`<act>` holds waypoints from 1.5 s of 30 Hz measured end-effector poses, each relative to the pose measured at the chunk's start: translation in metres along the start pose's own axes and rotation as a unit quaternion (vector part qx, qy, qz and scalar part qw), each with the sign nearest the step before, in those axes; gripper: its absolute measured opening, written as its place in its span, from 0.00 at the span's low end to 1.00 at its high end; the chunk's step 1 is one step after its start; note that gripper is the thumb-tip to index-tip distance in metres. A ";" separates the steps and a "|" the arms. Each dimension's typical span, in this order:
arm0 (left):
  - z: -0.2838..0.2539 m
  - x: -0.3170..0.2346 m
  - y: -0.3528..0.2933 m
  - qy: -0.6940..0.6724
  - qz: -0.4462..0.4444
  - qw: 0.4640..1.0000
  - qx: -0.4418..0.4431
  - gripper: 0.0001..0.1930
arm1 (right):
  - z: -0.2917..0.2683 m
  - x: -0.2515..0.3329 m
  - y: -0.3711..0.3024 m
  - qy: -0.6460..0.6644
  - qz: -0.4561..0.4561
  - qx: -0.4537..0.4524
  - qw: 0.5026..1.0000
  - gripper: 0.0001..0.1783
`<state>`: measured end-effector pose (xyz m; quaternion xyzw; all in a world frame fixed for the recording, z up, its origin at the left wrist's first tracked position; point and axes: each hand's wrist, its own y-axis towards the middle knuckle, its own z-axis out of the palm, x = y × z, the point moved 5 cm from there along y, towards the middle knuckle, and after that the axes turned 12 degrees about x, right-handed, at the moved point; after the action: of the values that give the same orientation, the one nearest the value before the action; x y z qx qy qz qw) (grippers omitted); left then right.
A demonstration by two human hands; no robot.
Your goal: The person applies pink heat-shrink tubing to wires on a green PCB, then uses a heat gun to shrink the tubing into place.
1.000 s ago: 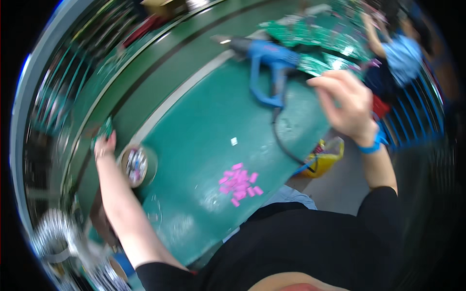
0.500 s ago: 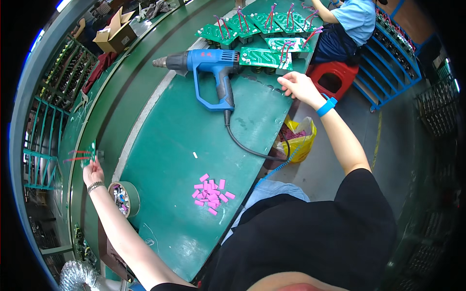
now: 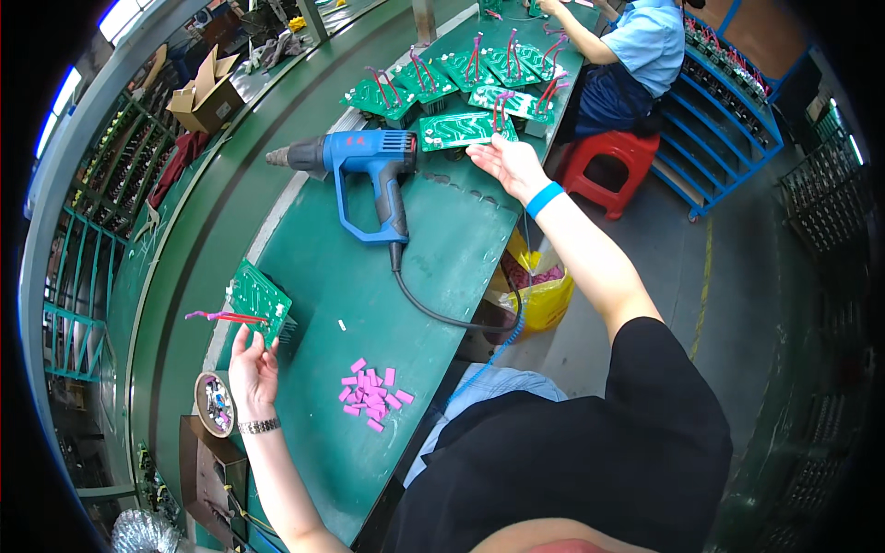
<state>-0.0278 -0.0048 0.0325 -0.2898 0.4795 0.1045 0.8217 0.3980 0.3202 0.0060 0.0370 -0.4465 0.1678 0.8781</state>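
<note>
Pink little sleeves point(image 3: 371, 394) lie in a loose heap on the green worktop point(image 3: 442, 267), nearest the person's body. Just left of them the left hand point(image 3: 251, 367) grips a green circuit board point(image 3: 260, 299) by its lower edge, fingers closed on it, with pink and red wires point(image 3: 219, 317) trailing off to the left; a small round tin point(image 3: 214, 403) sits beside the wrist. Farther out, a blue heat gun point(image 3: 369, 170) lies on its side, its black cord running back toward the worktop edge. Beyond it the right hand point(image 3: 509, 164), fingers spread, rests against another circuit board point(image 3: 466, 129) at the near end of a batch of wired boards point(image 3: 479, 74).
</note>
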 end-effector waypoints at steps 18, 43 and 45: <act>-0.018 0.017 -0.014 -0.026 0.017 0.999 -0.021 0.24 | -0.051 0.037 0.085 -0.023 -0.038 -0.044 0.998 0.12; -0.016 0.018 -0.024 -0.021 0.029 0.999 -0.028 0.24 | -0.103 0.087 0.170 -0.065 -0.006 -0.068 0.996 0.08; -0.015 0.018 -0.025 -0.022 0.028 0.999 -0.027 0.24 | -0.105 0.087 0.177 -0.072 -0.003 -0.072 0.995 0.08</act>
<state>-0.0180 -0.0360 0.0214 -0.2957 0.4667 0.1469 0.8205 0.4681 0.5322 -0.0023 -0.0128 -0.5194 0.1292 0.8446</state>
